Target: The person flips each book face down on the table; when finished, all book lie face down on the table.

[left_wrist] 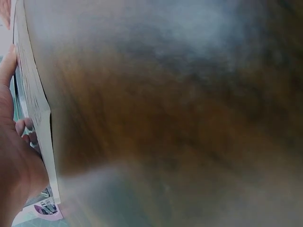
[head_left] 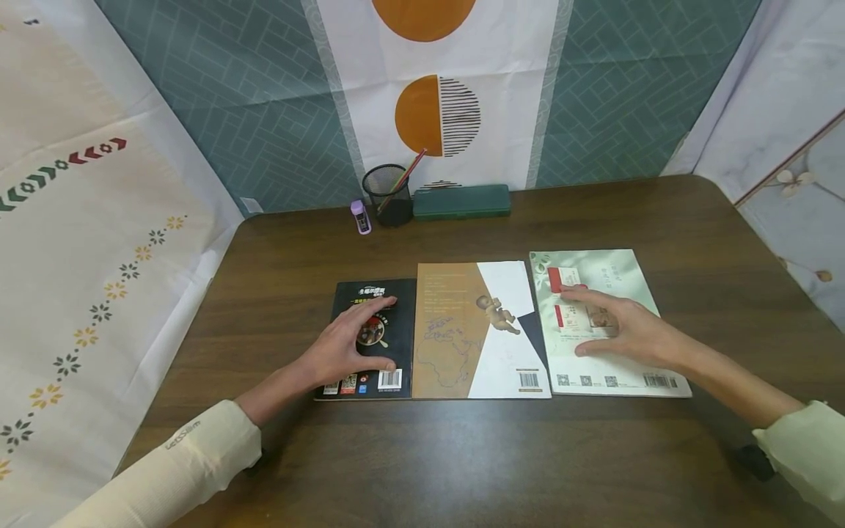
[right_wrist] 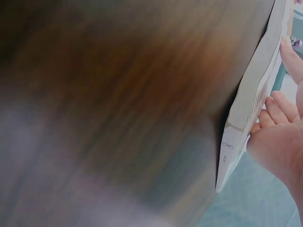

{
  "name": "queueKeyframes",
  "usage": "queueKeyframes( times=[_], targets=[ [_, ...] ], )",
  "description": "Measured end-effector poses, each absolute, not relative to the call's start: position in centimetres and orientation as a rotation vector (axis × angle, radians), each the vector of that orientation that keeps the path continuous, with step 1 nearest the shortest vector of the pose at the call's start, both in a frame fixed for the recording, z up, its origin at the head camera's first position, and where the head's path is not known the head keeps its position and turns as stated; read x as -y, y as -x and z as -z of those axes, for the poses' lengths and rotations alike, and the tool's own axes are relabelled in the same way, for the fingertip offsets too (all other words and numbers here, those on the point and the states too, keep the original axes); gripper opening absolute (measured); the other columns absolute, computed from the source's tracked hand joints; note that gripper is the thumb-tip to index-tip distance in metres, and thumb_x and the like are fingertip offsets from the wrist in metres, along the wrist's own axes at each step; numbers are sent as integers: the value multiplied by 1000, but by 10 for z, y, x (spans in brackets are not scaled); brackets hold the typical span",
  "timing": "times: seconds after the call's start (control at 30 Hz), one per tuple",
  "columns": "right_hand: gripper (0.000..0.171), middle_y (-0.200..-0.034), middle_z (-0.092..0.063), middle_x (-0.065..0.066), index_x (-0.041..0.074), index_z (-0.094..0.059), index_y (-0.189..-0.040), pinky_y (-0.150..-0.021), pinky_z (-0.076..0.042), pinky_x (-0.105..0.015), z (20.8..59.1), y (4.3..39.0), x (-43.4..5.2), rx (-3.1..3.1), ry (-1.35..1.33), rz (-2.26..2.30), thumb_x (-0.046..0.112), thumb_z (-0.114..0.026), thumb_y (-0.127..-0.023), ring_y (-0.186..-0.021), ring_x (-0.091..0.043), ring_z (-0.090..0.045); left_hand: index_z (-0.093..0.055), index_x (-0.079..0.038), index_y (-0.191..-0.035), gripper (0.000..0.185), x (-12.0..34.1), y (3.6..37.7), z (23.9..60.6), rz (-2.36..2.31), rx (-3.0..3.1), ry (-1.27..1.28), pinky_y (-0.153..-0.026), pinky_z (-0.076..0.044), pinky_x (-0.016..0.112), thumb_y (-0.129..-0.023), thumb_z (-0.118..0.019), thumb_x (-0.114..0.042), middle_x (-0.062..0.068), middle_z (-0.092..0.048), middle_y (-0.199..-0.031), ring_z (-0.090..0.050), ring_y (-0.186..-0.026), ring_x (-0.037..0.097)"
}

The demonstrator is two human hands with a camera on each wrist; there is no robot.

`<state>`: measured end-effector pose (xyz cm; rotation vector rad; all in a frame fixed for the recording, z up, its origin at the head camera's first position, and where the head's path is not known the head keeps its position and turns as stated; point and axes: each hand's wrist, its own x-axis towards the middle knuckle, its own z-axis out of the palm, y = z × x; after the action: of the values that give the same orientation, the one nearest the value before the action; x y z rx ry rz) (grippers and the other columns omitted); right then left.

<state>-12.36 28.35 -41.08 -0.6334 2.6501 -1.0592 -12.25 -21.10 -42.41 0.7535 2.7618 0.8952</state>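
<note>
Three books lie side by side on a dark wooden table (head_left: 462,455). My left hand (head_left: 353,345) rests flat with spread fingers on the black book (head_left: 396,293) at the left. A brown-and-white book (head_left: 475,330) with a small figure on its cover sits in the middle, untouched. On the pale green book (head_left: 614,268) at the right my right hand (head_left: 617,326) lies flat, fingers straight. The left wrist view shows my left hand (left_wrist: 14,156) against a book's edge (left_wrist: 40,118). In the right wrist view my right hand (right_wrist: 279,137) rests on a book (right_wrist: 251,109).
At the back of the table stand a black mesh pen cup (head_left: 388,192) with pencils, a purple glue stick (head_left: 359,217) and a dark green pencil case (head_left: 462,202). Patterned cloth hangs behind and at both sides.
</note>
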Motion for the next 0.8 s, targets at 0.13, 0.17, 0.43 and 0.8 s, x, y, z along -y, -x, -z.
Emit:
queueKeyframes(
  times=[0.13, 0.17, 0.43, 0.8],
  targets=[
    [94, -163, -46, -17, 15, -49, -159, -104, -37, -53, 410, 124, -286, -2659, 610, 1034, 32, -96, -79, -147, -43, -37, -36, -25, -166, 107, 214, 122, 424, -885, -2773, -752, -120, -26, 71, -80, -92, -53, 5, -36, -171, -32, -156, 35],
    [95, -163, -45, -18, 15, -49, -160, -103, -37, -50, 410, 124, -287, -2667, 603, 1022, 33, -96, -79, -146, -43, -38, -36, -26, -166, 107, 215, 121, 424, -883, -2775, -748, -120, -26, 71, -80, -92, -53, 5, -36, -171, -32, -156, 35],
    [97, -165, -40, -22, 18, -46, -162, -90, -41, -41, 410, 124, -295, -2674, 587, 985, 33, -96, -80, -137, -41, -42, -37, -29, -166, 105, 225, 120, 425, -881, -2776, -713, -116, -26, 76, -80, -92, -53, 7, -35, -171, -32, -156, 39],
    [98, -165, -38, -23, 19, -45, -163, -84, -42, -34, 409, 125, -302, -2664, 586, 984, 35, -95, -80, -129, -38, -45, -38, -31, -165, 105, 235, 121, 424, -880, -2768, -725, -115, -28, 77, -79, -92, -54, 8, -35, -171, -32, -155, 41]
  ],
)
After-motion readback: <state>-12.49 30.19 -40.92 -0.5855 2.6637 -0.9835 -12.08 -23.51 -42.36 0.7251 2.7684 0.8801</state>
